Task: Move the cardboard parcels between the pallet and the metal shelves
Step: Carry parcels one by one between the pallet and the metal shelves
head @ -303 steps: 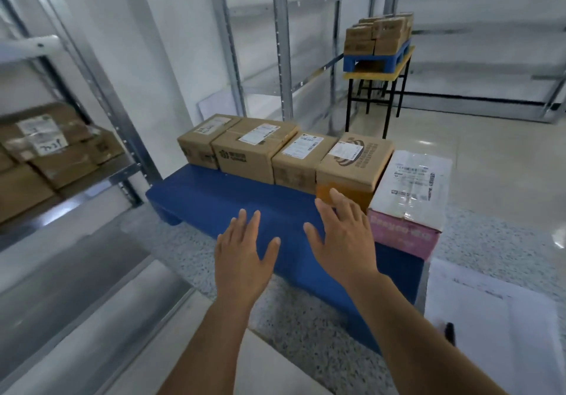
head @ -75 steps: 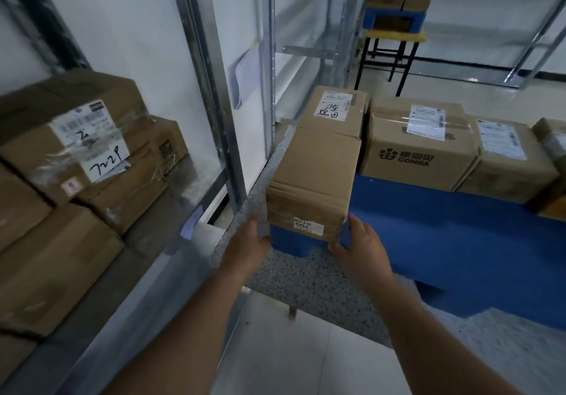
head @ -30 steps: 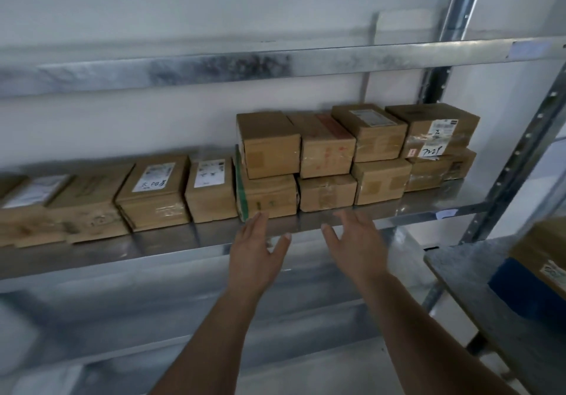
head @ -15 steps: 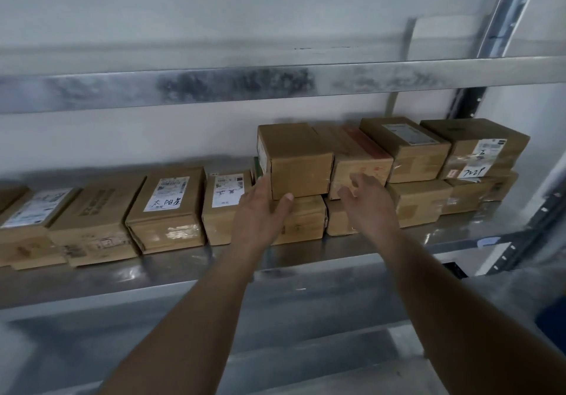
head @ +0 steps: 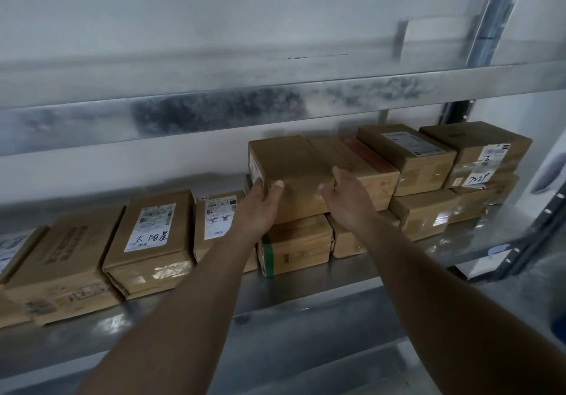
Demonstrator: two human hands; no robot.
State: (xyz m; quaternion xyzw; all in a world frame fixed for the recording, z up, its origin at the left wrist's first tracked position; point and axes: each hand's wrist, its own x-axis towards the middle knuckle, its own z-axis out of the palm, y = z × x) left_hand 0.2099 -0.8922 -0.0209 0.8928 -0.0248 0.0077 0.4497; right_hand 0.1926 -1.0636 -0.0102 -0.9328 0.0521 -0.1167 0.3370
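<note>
Metal shelf (head: pixel 352 275) under cardboard parcels (head: pixel 150 241)

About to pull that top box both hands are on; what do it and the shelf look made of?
Top box: plain brown cardboard, matte, with creased edges. Shelf: looks like bare galvanised steel, grey, mottled, with blurred reflections of the boxes.

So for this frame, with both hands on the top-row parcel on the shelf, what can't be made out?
Head view only:
- The plain parcel: its near face is partly behind the left hand and right hand.
- The parcel with green tape: its top is under that parcel.
- Label print on the handwritten-label parcel: too small.
- The leftmost parcel: cut by the frame edge.
</note>
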